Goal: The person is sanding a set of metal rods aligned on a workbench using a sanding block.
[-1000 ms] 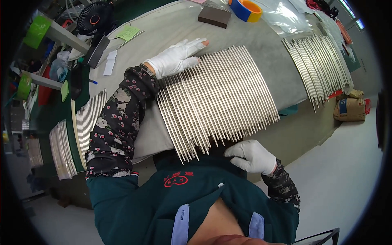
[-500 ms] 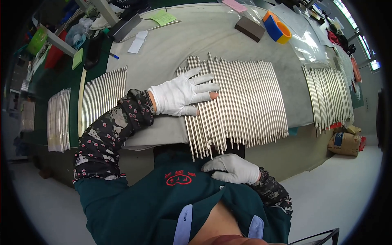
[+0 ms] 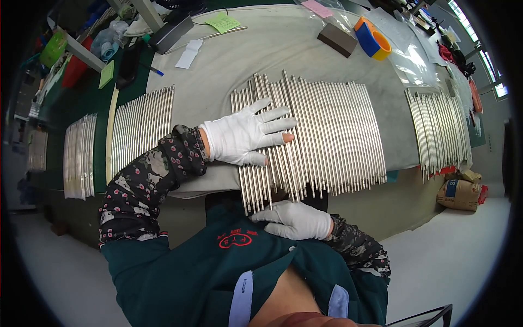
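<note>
A broad row of slim silver metal rods [image 3: 338, 136] lies side by side on the pale cloth, their ends toward me reaching the table's near edge. My left hand [image 3: 245, 131], in a white glove with a bare thumb tip and one bare fingertip, rests flat across the left part of this row. Its fingers are spread over the rods. At the near edge, my gloved right hand [image 3: 297, 219] touches the lower ends of the left-hand rods. Its fingers stretch out to the left with the thumb apart, gripping nothing visible. The left-hand rods jut out unevenly past the others.
More rods lie in a left bundle [image 3: 143, 128], a wrapped far-left bundle [image 3: 80, 156] and a right bundle [image 3: 440, 131]. Farther back are a dark block [image 3: 337, 40], an orange and blue ring-shaped object [image 3: 373, 39], a white paper slip [image 3: 189, 54] and a blue pen [image 3: 152, 69].
Several rods at the row's left side have shifted left, their near ends now more bunched together. My right hand has moved left and slightly up along those ends. The left hand stays on the rods.
</note>
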The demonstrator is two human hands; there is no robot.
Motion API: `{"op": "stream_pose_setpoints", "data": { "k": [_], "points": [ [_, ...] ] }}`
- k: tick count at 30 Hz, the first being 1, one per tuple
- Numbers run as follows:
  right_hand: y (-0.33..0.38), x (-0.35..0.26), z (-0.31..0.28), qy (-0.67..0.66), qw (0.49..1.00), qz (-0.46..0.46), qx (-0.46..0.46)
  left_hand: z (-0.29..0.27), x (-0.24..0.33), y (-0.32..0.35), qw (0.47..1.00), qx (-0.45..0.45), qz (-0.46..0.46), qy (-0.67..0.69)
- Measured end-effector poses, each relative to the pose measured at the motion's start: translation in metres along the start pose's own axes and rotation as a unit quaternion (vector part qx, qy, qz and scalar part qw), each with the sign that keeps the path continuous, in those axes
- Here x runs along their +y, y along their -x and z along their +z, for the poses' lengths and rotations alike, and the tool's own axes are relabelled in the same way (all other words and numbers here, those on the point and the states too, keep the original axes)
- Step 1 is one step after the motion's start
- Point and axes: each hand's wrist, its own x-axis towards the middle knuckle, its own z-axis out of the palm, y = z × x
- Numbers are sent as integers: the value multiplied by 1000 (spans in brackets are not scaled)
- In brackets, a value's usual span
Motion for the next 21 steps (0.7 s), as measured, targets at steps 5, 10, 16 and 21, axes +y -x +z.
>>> {"op": "stream_pose_setpoints", "data": {
  "k": [5, 10, 16, 21],
  "points": [
    [-11, -4, 1, 15, 999, 16, -41, -4, 4, 8, 999, 21, -4, 34],
    [22, 12, 1, -78, 997, 14, 8, 4, 4, 36, 999, 13, -11, 39],
    [37, 15, -6, -91, 995, 41, 18, -3, 6, 21, 999, -22, -22, 28],
    [24, 4, -19, -20, 999, 23, 9, 8, -5, -7, 999, 23, 27, 21]
  ]
}}
